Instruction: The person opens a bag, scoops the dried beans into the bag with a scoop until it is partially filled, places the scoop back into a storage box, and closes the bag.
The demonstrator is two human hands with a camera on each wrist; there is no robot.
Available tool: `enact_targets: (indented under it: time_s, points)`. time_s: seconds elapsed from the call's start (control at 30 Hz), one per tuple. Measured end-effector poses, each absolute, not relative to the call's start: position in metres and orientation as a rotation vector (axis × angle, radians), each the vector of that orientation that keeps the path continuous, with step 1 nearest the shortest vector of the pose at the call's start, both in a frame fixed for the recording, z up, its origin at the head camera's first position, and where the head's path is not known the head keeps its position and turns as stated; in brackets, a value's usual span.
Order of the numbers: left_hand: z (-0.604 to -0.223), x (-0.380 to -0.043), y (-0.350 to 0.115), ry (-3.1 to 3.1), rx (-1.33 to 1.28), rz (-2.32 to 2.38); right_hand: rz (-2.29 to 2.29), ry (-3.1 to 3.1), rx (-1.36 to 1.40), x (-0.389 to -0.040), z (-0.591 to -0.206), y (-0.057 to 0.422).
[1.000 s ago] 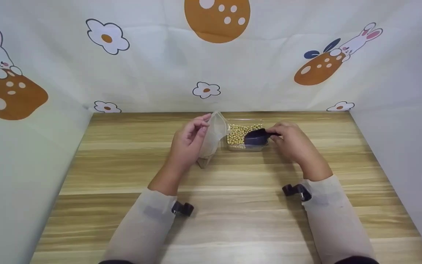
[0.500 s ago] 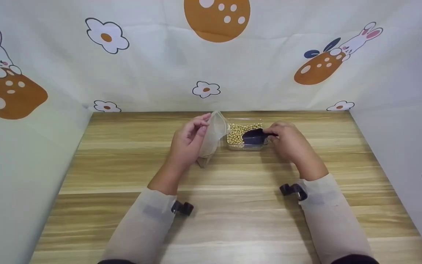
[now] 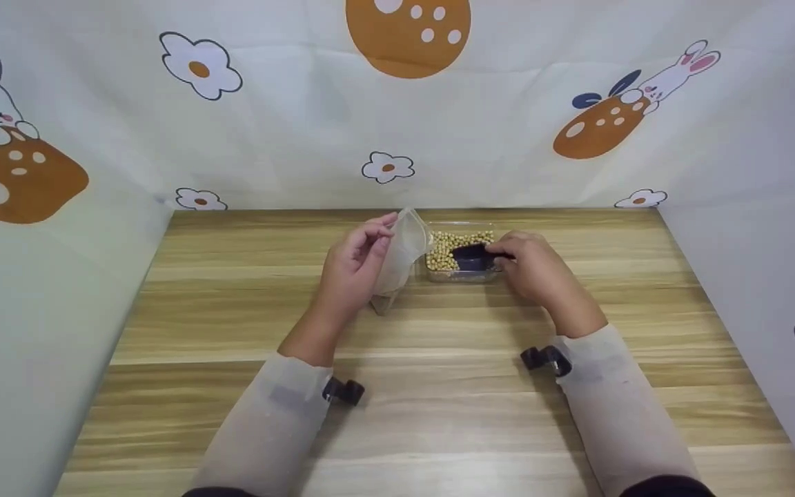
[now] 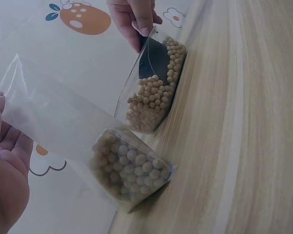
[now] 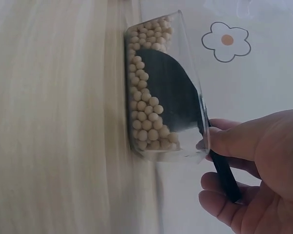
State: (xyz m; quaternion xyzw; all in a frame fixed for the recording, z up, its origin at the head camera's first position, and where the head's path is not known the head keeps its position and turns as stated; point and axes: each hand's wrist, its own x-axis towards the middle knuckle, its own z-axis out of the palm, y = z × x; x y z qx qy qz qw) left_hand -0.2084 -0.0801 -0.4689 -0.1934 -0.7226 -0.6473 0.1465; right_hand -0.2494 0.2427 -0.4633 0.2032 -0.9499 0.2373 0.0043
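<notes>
A clear plastic box [image 3: 463, 277] holds pale yellow soybeans [image 5: 146, 114]. In it a black scoop [image 5: 171, 90] lies with its blade pushed among the beans. My right hand [image 3: 535, 269] grips the scoop's handle [image 5: 225, 178] at the box's right end. Left of the box a translucent bag [image 3: 397, 266] stands upright, its mouth spread wide. My left hand [image 3: 352, 273] holds the bag by its upper edge, the fingertips partly hidden behind the plastic. Through the bag's wall, soybeans [image 4: 129, 168] show at its bottom in the left wrist view.
The wood-grain table [image 3: 425, 386] carries the box and bag near its back edge. Behind and at both sides hangs a pale cloth [image 3: 287, 138] printed with flowers, rabbits and orange fruit. Each wrist wears a small black camera [image 3: 346, 391].
My right hand has slid left, pushing the scoop deeper into the soybeans toward the bag. The left hand and the bag have stayed in place.
</notes>
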Motion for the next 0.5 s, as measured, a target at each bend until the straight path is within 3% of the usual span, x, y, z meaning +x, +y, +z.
enact_targets:
  time_s: [0.5]
  points:
    - [-0.4685,-0.2086,-0.079,-2.085,-0.543,-1.878,1.005,-3.021,0.545,-0.2571,-0.4733,0.2436]
